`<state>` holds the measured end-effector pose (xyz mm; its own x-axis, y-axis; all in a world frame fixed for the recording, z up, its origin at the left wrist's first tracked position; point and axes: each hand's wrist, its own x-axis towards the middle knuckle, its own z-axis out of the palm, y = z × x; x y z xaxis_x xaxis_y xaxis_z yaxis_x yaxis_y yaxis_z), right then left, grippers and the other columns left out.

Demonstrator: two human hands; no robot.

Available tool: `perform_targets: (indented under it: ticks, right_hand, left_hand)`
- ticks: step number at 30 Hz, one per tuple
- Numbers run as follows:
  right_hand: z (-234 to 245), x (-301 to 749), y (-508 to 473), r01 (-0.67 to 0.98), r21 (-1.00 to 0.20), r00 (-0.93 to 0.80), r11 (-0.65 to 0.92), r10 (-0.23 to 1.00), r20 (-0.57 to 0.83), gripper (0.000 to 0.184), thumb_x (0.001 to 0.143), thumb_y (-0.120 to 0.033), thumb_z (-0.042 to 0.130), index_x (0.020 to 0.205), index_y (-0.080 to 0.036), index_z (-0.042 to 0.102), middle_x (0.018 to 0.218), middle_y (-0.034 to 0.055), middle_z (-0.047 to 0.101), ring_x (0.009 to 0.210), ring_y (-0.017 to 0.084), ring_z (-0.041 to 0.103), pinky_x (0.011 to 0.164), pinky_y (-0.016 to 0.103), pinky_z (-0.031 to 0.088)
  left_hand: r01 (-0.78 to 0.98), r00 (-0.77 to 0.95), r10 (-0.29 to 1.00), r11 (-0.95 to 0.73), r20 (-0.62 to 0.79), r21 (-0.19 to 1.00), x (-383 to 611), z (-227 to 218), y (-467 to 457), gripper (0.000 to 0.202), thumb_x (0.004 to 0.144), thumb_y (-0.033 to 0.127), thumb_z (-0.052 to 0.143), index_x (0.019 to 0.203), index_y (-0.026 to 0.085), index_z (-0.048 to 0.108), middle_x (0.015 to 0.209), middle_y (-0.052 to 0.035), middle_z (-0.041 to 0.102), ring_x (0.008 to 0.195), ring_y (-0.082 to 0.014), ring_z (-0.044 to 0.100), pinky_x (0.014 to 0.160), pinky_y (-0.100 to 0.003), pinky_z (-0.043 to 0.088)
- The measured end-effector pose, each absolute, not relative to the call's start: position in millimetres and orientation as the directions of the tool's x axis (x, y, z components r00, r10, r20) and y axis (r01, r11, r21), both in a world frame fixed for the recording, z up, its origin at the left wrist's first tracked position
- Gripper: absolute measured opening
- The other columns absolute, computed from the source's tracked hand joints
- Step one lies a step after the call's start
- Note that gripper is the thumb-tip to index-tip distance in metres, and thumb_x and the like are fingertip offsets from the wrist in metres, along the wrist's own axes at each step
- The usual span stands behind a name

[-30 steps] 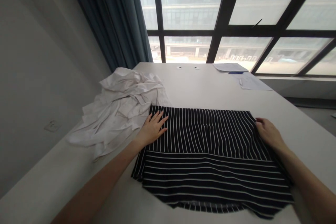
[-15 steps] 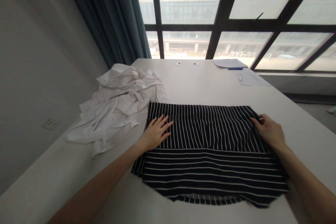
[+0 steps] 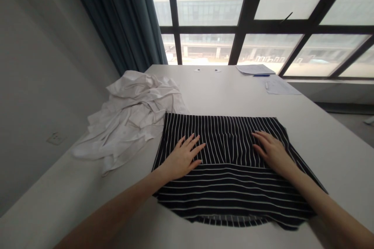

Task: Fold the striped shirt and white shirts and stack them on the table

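Daylight comes through the dark-framed window (image 3: 260, 25) at approx. 12 o'clock, w/ a blue-grey curtain (image 3: 131, 23) at approx. 11; below them stretches a white bench (image 3: 213, 91). On its near part, before the person, lies a black garment w/ white stripes (image 3: 226, 173), spread mostly flat: far part w/ vert. stripes, near part w/ horiz. ones. Its long axis goes from 9 to 3 o'clock, i.e. side to side.

Both hands are upon it, so the garment lies beneath them, not away from them. The left hand (image 3: 180, 158) is at approx. 9 o'clock from the garment's middle, palm down, fingers spread wide. The right hand (image 3: 273, 152) is btwn 2 and 3 o'clock from the same middle, fingers closer together, thumb a little apart. No gripped fold is seen in either; how hard they press, one can't tell. The left is nearer to the 9 o'clock side, the right to the 3 o'clock side; neither reaches the far edge at 12. Btwn the fingertips is cloth w/ small wrinkles.

Crumpled white cloth (image 3: 136, 113) sits at approx. 10 o'clock, just beside the garment's far corner, maybe touching. Papers (image 3: 253, 69) and a blue pen (image 3: 261, 75) are at approx. 1.
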<state>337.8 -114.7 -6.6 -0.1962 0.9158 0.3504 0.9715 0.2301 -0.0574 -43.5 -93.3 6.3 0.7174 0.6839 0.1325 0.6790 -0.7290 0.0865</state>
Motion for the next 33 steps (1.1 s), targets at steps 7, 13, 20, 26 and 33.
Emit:
perform_targets:
  ticks: [7,13,20,26,33]
  right_hand:
    - [-28,361,-123,0.991,-0.035,-0.116,0.131,0.95,0.291,0.053,0.097,-0.046,0.029,0.136,-0.018,0.051,0.144,0.013,0.05,0.133,0.03,0.045,0.106,0.048,0.039]
    - [-13,392,-142,0.966,0.089,0.189,-0.244,0.896,0.402,0.06,0.095,-0.046,0.026,0.127,-0.004,0.055,0.122,0.0292,0.059,0.115,0.044,0.055,0.092,0.064,0.041]
    - [-17,415,-155,0.919,-0.033,0.386,-0.392,0.882,0.271,0.073,0.084,-0.073,0.031,0.114,-0.014,0.062,0.102,0.0241,0.067,0.094,0.046,0.063,0.071,0.064,0.049]
    - [-19,431,-157,0.902,-0.182,0.407,-0.392,0.912,0.055,0.048,0.079,-0.063,0.047,0.092,-0.02,0.063,0.073,0.0141,0.07,0.066,0.038,0.068,0.06,0.05,0.052]
    - [5,430,-158,0.903,-0.278,0.352,-0.327,0.935,0.045,0.025,0.076,-0.05,0.045,0.068,-0.027,0.05,0.068,0.0114,0.07,0.065,0.035,0.068,0.06,0.045,0.051]
  left_hand:
    - [0.728,0.666,0.737,-0.676,0.115,0.111,-69,-4,-83,0.055,0.098,0.054,0.038,0.149,0.033,0.035,0.158,-0.0078,0.03,0.145,-0.0317,0.026,0.113,-0.057,0.026]
    - [0.845,0.523,0.831,-0.535,0.188,0.015,-97,-5,-73,0.05,0.098,0.045,0.042,0.143,0.023,0.045,0.154,-0.0137,0.036,0.144,-0.031,0.029,0.113,-0.056,0.026]
    - [0.632,0.749,0.649,-0.76,0.131,0.154,-69,20,-116,0.051,0.099,0.04,0.043,0.148,0.026,0.036,0.156,-0.0086,0.033,0.146,-0.026,0.025,0.116,-0.048,0.027]
    - [0.375,0.913,0.404,-0.885,0.053,0.274,-29,26,-154,0.058,0.095,0.044,0.05,0.15,0.037,0.031,0.16,-0.0058,0.023,0.146,-0.0333,0.024,0.114,-0.059,0.026]
    - [0.365,0.921,0.39,-0.841,-0.02,0.399,-29,33,-153,0.05,0.099,0.049,0.038,0.148,0.038,0.034,0.159,-0.0038,0.026,0.147,-0.032,0.021,0.115,-0.062,0.021]
